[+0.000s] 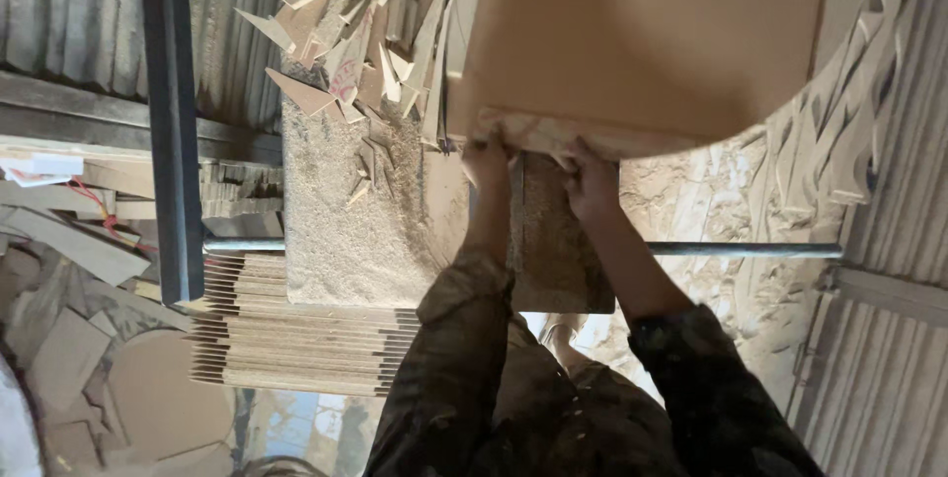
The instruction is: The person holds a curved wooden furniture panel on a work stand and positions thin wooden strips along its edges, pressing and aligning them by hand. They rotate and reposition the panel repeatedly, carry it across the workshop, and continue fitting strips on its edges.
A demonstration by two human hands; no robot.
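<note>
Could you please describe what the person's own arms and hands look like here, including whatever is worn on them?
Both arms wear dark, mottled olive-brown sleeves pushed back, leaving the forearms bare. The left hand and right hand are bare: no gloves, rings or watch visible.

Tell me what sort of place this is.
Most likely a woodworking shop. Both hands, left hand and right hand, grip a brown board over a sawdust-covered table, beside offcut scraps and stacked cut boards.

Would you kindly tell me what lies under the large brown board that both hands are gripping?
Under the large brown board show a sawdust-covered table and pale wood offcuts. What lies beneath its middle is covered.
</note>
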